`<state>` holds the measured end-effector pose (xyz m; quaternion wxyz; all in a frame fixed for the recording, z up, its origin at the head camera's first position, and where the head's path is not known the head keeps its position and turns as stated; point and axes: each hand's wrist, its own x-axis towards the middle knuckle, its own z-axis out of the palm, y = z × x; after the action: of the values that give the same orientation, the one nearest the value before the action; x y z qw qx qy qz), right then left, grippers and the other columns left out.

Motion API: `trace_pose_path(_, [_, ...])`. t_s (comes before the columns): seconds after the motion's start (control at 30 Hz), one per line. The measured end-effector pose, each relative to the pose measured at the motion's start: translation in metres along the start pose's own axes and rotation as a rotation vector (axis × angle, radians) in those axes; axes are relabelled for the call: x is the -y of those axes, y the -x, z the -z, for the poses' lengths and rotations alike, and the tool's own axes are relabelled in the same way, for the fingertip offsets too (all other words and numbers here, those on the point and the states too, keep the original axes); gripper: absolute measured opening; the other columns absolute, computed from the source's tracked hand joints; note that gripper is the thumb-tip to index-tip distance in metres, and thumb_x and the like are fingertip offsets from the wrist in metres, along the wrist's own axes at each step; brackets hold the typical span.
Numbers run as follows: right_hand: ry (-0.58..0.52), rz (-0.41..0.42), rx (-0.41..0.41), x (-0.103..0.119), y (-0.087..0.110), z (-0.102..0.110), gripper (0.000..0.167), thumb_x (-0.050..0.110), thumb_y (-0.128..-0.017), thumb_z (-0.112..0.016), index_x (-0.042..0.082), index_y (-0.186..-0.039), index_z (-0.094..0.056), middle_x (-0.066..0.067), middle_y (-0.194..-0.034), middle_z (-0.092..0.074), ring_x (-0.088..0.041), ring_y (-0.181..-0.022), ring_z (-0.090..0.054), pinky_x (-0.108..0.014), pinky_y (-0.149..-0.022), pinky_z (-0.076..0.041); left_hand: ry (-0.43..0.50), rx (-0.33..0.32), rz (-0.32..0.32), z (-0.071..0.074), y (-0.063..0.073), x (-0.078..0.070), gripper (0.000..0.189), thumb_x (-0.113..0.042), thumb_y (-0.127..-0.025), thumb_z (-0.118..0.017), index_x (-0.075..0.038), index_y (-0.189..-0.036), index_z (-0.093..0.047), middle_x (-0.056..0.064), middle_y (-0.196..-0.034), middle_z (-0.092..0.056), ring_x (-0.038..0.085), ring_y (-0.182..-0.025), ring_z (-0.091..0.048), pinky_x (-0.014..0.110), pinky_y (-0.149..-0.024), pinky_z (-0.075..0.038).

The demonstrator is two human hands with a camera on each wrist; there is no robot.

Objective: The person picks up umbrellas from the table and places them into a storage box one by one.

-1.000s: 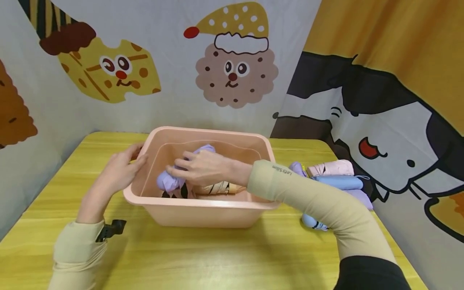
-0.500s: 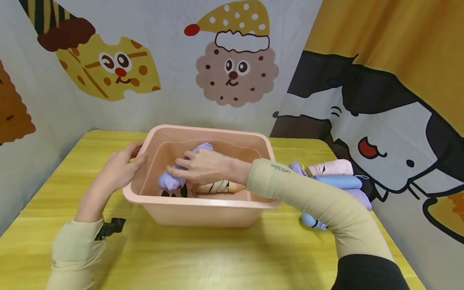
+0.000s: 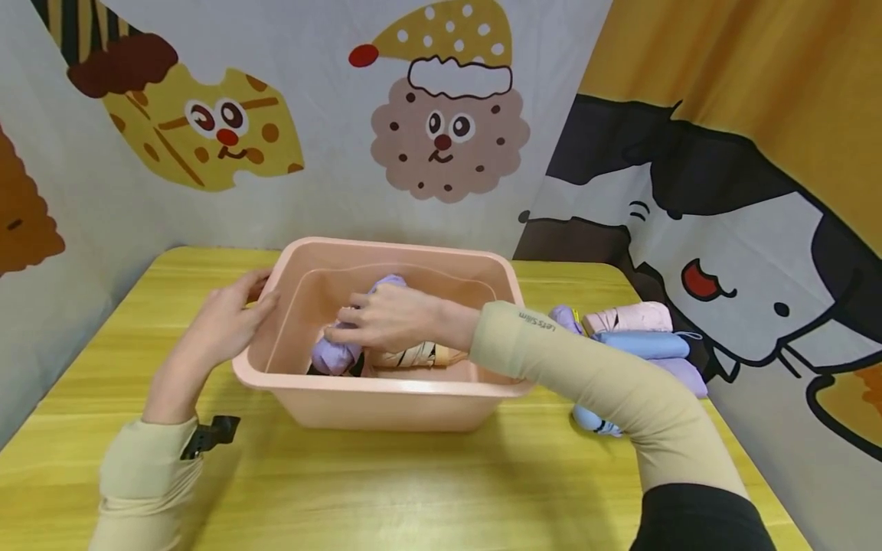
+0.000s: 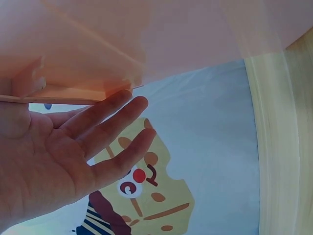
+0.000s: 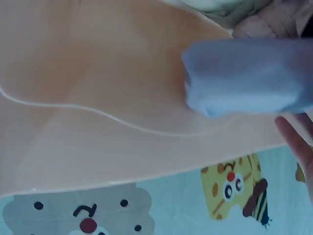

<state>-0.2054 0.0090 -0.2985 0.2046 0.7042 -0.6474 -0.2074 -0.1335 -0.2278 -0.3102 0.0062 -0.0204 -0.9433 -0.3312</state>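
Inside a pink plastic bin [image 3: 382, 413], my right hand [image 3: 393, 315] grips a rolled purple cloth bundle [image 3: 336, 357], fingers curled over its top. The right wrist view shows the smooth, rounded end of this bundle [image 5: 249, 76], with fingertips beside it. Under my right wrist lies a cream roll with dark stripes [image 3: 406, 357]; something black-patterned peeks out below the purple bundle. My left hand [image 3: 223, 321] rests at the bin's left rim. In the left wrist view its fingers [image 4: 120, 122] reach out loosely under the rim, palm in sight, thumb hidden above.
On the yellow wood-grain table [image 3: 386, 490], right of the bin, lie a pink roll [image 3: 634, 317], a blue roll with a cord loop [image 3: 644, 344], and purple ones partly hidden. A blue round-ended item [image 3: 589, 418] sits by my right sleeve. A printed curtain [image 3: 331, 207] hangs behind.
The near end of the purple bundle has shifted a little to the right in the bin, the right fingers moving with it. The left hand has stayed at the rim.
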Motion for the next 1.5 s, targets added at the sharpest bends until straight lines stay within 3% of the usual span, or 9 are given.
trace_pose_path(0.2, [-0.008, -0.068, 0.012, -0.006, 0.007, 0.012, 0.031, 0.04, -0.095, -0.05, 0.023, -0.119, -0.06, 0.003, -0.104, -0.069, -0.018, -0.086, -0.065, -0.03, -0.055, -0.052, -0.002, -0.006, 0.0, 0.001, 0.0, -0.001, 0.06, -0.037, -0.103, -0.034, 0.005, -0.146, -0.028, 0.033, -0.14, -0.043, 0.05, -0.127, -0.042, 0.063, -0.101, -0.037])
trace_pose_path(0.27, [0.007, -0.113, -0.032, -0.01, 0.011, 0.019, 0.021, 0.031, -0.097, -0.047, 0.022, -0.107, -0.064, 0.004, -0.092, -0.069, -0.016, -0.08, -0.064, -0.03, -0.053, -0.05, -0.008, -0.015, -0.005, 0.001, 0.0, -0.001, 0.059, -0.036, -0.103, -0.034, 0.005, -0.146, -0.029, 0.033, -0.139, -0.044, 0.05, -0.126, -0.043, 0.063, -0.1, -0.037])
trace_pose_path(0.4, [-0.008, -0.207, -0.167, -0.019, 0.022, 0.036, 0.02, 0.018, -0.096, -0.045, 0.02, -0.087, -0.063, 0.005, -0.074, -0.063, -0.014, -0.068, -0.06, -0.027, -0.045, -0.042, -0.004, -0.013, -0.004, 0.0, 0.0, -0.001, 0.059, -0.035, -0.103, -0.034, 0.005, -0.146, -0.029, 0.033, -0.138, -0.044, 0.05, -0.126, -0.043, 0.063, -0.1, -0.037])
trace_pose_path(0.63, [-0.085, -0.389, -0.306, -0.044, 0.06, 0.063, 0.013, 0.021, -0.092, -0.057, 0.016, -0.097, -0.069, 0.002, -0.077, -0.069, -0.017, -0.062, -0.061, -0.028, -0.041, -0.04, 0.01, -0.004, 0.001, -0.001, 0.0, 0.0, 0.06, -0.036, -0.103, -0.034, 0.004, -0.147, -0.027, 0.033, -0.14, -0.043, 0.05, -0.126, -0.042, 0.063, -0.1, -0.037])
trace_pose_path(0.83, [-0.167, -0.584, -0.291, -0.054, 0.106, 0.05, 0.014, 0.019, -0.09, -0.062, 0.014, -0.099, -0.071, -0.002, -0.085, -0.073, -0.018, -0.062, -0.065, -0.031, -0.044, -0.044, 0.017, 0.0, 0.003, -0.001, 0.0, 0.001, 0.06, -0.036, -0.103, -0.033, 0.004, -0.147, -0.026, 0.033, -0.14, -0.042, 0.051, -0.127, -0.041, 0.063, -0.101, -0.036])
trace_pose_path(1.03, [-0.242, -0.868, -0.244, -0.049, 0.158, 0.019, 0.015, 0.016, -0.09, -0.061, 0.012, -0.1, -0.071, -0.005, -0.088, -0.074, -0.02, -0.066, -0.067, -0.034, -0.049, -0.048, 0.021, 0.004, 0.006, -0.002, 0.0, 0.001, 0.061, -0.037, -0.103, -0.033, 0.004, -0.148, -0.025, 0.033, -0.14, -0.042, 0.05, -0.127, -0.041, 0.063, -0.101, -0.036])
trace_pose_path(1.17, [-0.322, -1.083, -0.115, -0.045, 0.188, -0.002, 0.016, 0.019, -0.091, -0.06, 0.013, -0.103, -0.069, -0.005, -0.091, -0.072, -0.023, -0.073, -0.068, -0.039, -0.055, -0.051, 0.023, -0.005, 0.0, -0.002, 0.0, 0.0, 0.061, -0.037, -0.103, -0.033, 0.004, -0.148, -0.025, 0.033, -0.141, -0.042, 0.051, -0.127, -0.041, 0.063, -0.101, -0.036])
trace_pose_path(1.3, [-0.466, -1.267, 0.153, -0.042, 0.212, -0.021, 0.029, 0.024, -0.092, -0.058, 0.01, -0.117, -0.063, -0.013, -0.109, -0.068, -0.032, -0.092, -0.066, -0.047, -0.07, -0.053, 0.02, -0.006, -0.001, -0.002, 0.0, 0.0, 0.061, -0.037, -0.103, -0.032, 0.004, -0.148, -0.025, 0.034, -0.141, -0.041, 0.051, -0.127, -0.041, 0.063, -0.101, -0.035])
trace_pose_path(1.5, [-0.674, -1.388, 0.49, -0.033, 0.238, -0.054, 0.054, 0.028, -0.093, -0.056, 0.001, -0.138, -0.043, -0.028, -0.138, -0.047, -0.045, -0.124, -0.048, -0.06, -0.097, -0.043, 0.014, 0.003, 0.013, -0.003, 0.0, -0.001, 0.062, -0.037, -0.103, -0.032, 0.004, -0.148, -0.024, 0.034, -0.14, -0.041, 0.051, -0.127, -0.041, 0.063, -0.101, -0.036])
